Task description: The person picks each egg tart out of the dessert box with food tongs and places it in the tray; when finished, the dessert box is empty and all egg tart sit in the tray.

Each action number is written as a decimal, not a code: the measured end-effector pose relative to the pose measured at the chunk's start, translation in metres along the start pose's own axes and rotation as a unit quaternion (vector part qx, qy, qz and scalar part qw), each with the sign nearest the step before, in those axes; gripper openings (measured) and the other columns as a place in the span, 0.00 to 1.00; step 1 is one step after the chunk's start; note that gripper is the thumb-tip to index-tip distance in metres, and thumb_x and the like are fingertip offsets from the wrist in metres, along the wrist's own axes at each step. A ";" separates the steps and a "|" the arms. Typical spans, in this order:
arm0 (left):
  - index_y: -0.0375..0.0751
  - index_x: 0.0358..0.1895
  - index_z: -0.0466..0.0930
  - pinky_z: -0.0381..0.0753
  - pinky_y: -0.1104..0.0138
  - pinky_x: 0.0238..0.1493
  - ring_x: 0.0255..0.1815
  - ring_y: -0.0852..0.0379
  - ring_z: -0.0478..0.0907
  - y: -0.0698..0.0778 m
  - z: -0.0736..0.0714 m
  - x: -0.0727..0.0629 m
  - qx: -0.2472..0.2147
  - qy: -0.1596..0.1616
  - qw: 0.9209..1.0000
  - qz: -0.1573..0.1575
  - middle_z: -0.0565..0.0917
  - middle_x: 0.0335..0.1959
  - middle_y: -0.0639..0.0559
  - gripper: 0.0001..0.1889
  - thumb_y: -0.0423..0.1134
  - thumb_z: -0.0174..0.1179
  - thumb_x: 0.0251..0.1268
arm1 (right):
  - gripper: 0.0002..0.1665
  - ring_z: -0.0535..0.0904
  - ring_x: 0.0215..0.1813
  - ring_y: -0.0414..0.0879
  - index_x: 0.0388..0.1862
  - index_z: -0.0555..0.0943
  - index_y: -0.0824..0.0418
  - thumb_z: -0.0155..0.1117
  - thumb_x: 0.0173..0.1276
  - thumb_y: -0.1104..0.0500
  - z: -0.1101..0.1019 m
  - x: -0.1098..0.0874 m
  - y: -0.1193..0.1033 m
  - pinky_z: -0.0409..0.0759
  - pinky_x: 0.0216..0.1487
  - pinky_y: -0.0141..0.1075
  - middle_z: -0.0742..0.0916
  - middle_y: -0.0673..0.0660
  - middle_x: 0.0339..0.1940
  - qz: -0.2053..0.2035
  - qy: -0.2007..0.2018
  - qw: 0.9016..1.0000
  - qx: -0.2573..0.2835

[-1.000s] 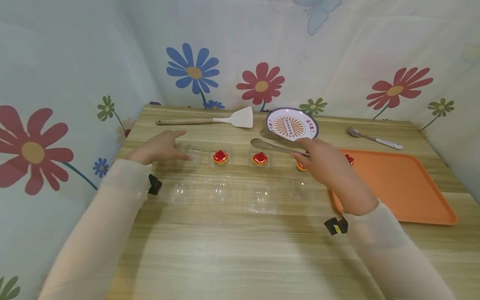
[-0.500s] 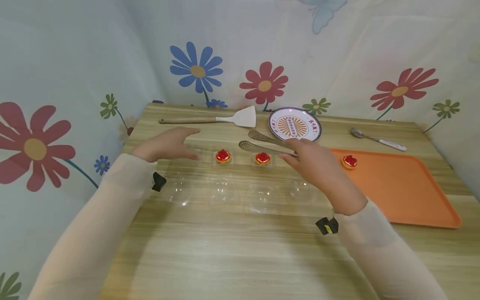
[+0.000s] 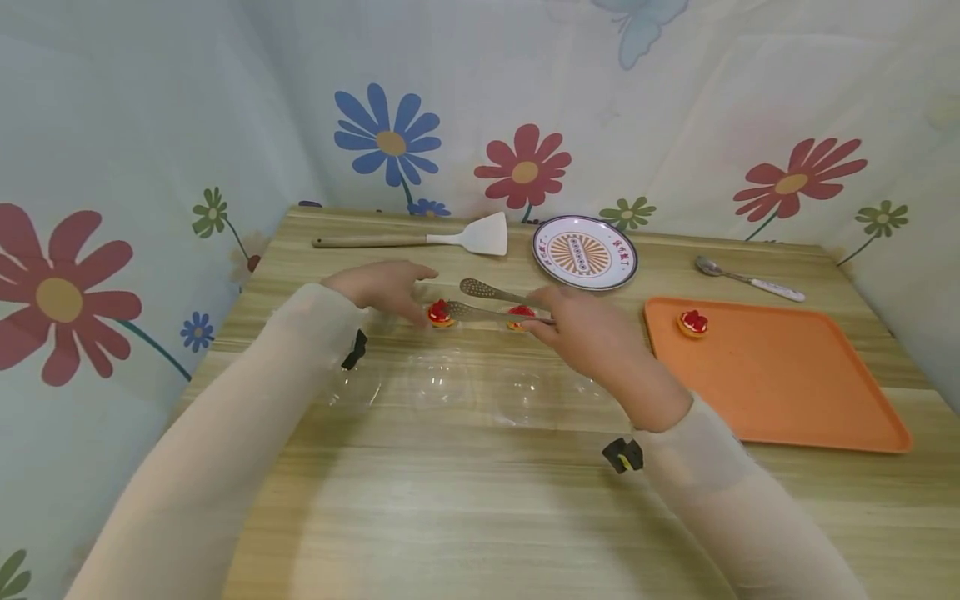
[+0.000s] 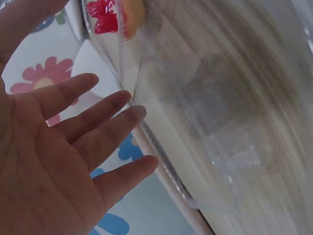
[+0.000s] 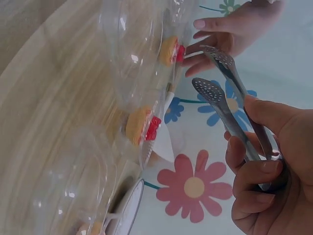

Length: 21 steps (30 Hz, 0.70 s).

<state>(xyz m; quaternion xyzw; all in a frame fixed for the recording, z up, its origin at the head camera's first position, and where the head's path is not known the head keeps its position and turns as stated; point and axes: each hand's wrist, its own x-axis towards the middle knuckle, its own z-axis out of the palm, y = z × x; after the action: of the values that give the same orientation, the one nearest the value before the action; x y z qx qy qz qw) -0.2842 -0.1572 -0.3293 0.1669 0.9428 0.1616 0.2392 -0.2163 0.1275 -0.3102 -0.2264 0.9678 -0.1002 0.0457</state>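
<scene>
My left hand reaches over the left end of a row of clear plastic boxes, fingers spread. In the left wrist view its palm faces the camera, holding nothing, near a clear box. My right hand grips metal tongs with perforated tips. The tips stand apart with nothing between them, as the right wrist view shows. From the head view the tongs overlap a strawberry-topped tart and a second tart; both sit in boxes. Another tart barely shows in the right wrist view.
An orange tray at the right carries one tart. Along the back lie a white spatula, a patterned plate and a spoon. Domed clear lids line the front of the boxes.
My right hand has moved left with the tongs, from near the plate toward the left tart. My left hand has shifted right, toward the same tart. The tray's tart is now uncovered.
</scene>
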 end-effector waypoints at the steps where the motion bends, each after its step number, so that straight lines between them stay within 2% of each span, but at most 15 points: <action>1: 0.38 0.77 0.55 0.63 0.45 0.70 0.72 0.39 0.62 0.000 0.001 0.002 0.003 -0.004 1.000 0.001 0.63 0.75 0.38 0.48 0.44 0.72 0.56 | 0.30 0.80 0.57 0.55 0.68 0.75 0.56 0.59 0.73 0.42 0.001 0.001 -0.002 0.79 0.56 0.53 0.82 0.58 0.60 0.000 -0.002 1.000 -0.003; 5: 0.36 0.77 0.55 0.61 0.47 0.72 0.73 0.39 0.62 0.003 0.006 0.010 0.025 -0.006 1.000 0.008 0.64 0.74 0.38 0.50 0.44 0.73 0.53 | 0.29 0.81 0.53 0.53 0.66 0.76 0.55 0.60 0.73 0.42 0.005 0.005 -0.009 0.80 0.54 0.51 0.83 0.58 0.55 -0.005 -0.002 1.000 -0.006; 8: 0.37 0.77 0.57 0.60 0.46 0.72 0.73 0.40 0.63 0.006 0.009 0.014 0.040 -0.001 0.999 0.004 0.67 0.73 0.39 0.50 0.44 0.74 0.52 | 0.28 0.81 0.53 0.54 0.66 0.76 0.56 0.61 0.73 0.43 0.007 0.007 -0.012 0.79 0.55 0.51 0.83 0.59 0.54 -0.008 -0.001 1.000 -0.005; 13: 0.41 0.76 0.60 0.41 0.34 0.72 0.74 0.38 0.60 0.011 0.012 0.013 0.049 0.002 0.999 -0.016 0.71 0.70 0.42 0.50 0.47 0.76 0.49 | 0.29 0.80 0.57 0.56 0.67 0.75 0.55 0.61 0.72 0.43 0.008 0.010 -0.018 0.79 0.56 0.52 0.83 0.60 0.57 -0.005 -0.012 1.000 -0.008; 16: 0.43 0.76 0.60 0.33 0.32 0.70 0.75 0.37 0.59 0.014 0.011 0.010 0.052 0.002 0.998 -0.023 0.73 0.69 0.43 0.50 0.47 0.77 0.48 | 0.29 0.80 0.58 0.56 0.67 0.75 0.55 0.60 0.73 0.43 0.009 0.011 -0.020 0.78 0.57 0.52 0.82 0.60 0.58 -0.005 -0.016 1.000 -0.013; 18: 0.43 0.76 0.61 0.33 0.32 0.71 0.74 0.37 0.60 0.016 0.011 0.010 0.054 0.005 0.998 -0.023 0.74 0.67 0.43 0.50 0.47 0.77 0.48 | 0.29 0.79 0.58 0.57 0.67 0.75 0.56 0.60 0.73 0.44 0.010 0.013 -0.020 0.78 0.58 0.53 0.82 0.60 0.59 -0.006 -0.015 1.000 -0.016; 21: 0.41 0.75 0.62 0.47 0.39 0.74 0.72 0.39 0.64 0.016 0.013 0.011 0.055 0.009 0.998 -0.017 0.74 0.67 0.42 0.49 0.47 0.77 0.49 | 0.28 0.79 0.59 0.57 0.67 0.75 0.56 0.60 0.73 0.44 0.012 0.015 -0.020 0.77 0.59 0.53 0.82 0.60 0.59 -0.006 -0.017 1.000 -0.018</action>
<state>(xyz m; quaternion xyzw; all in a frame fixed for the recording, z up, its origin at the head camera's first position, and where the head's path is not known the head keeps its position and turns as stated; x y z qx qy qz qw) -0.2833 -0.1360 -0.3381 0.1621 0.9551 0.1068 0.2237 -0.2197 0.1016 -0.3180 -0.2344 0.9672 -0.0793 0.0577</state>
